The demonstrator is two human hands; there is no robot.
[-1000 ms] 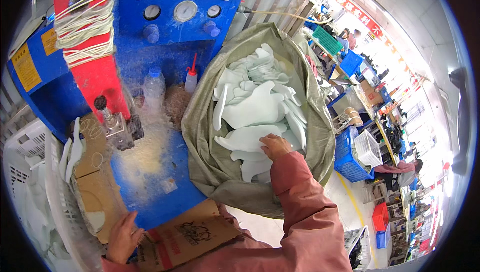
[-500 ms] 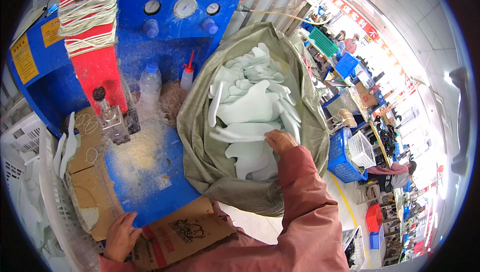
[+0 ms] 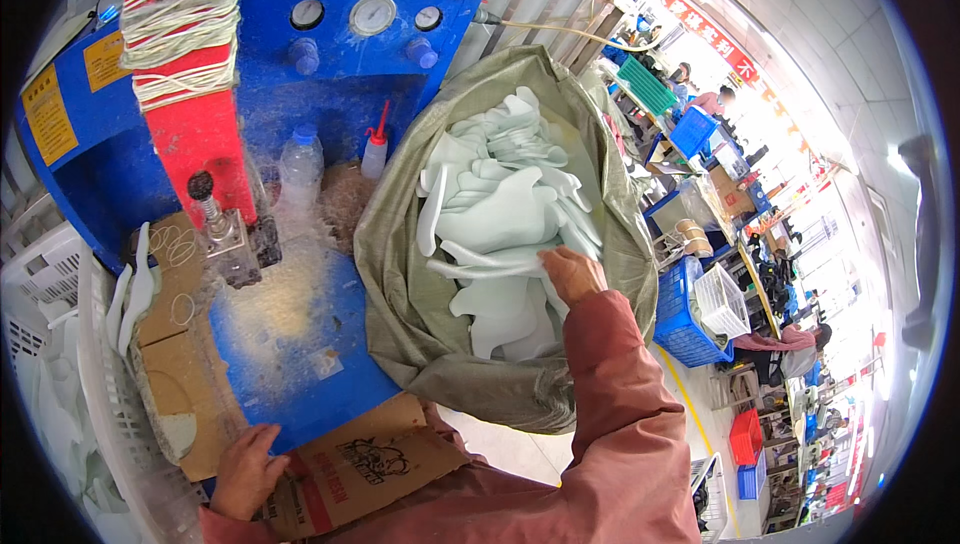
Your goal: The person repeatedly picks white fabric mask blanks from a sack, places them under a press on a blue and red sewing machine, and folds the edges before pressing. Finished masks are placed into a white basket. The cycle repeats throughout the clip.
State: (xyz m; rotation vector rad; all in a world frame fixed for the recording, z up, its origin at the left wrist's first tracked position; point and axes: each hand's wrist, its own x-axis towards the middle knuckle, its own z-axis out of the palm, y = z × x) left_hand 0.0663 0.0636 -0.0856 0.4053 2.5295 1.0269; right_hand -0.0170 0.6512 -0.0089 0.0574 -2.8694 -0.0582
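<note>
My right hand [image 3: 575, 276] reaches into an olive woven sack [image 3: 410, 344] full of thin, pale, curved insole-like pieces. Its fingers pinch the right end of one pale insole-like piece [image 3: 490, 266], which lies across the others; the fingertips are partly hidden behind it. My left hand [image 3: 248, 469] rests at the near edge of the blue work board [image 3: 350, 389], next to a printed cardboard sheet [image 3: 350, 469]. Its fingers are loosely bent and apart, with nothing seen in them. Pale dust covers the middle of the board.
A red machine arm [image 3: 195, 134] with a metal head hangs over the board. Behind it stand a blue gauge panel [image 3: 335, 39], a clear bottle [image 3: 300, 174] and a red-tipped bottle [image 3: 374, 154]. At left, a white crate [image 3: 110, 384] holds more pale pieces. People work far right.
My right hand has moved slightly right, and the pale piece in its fingers has shifted right with it. My left hand stays at the board's edge.
</note>
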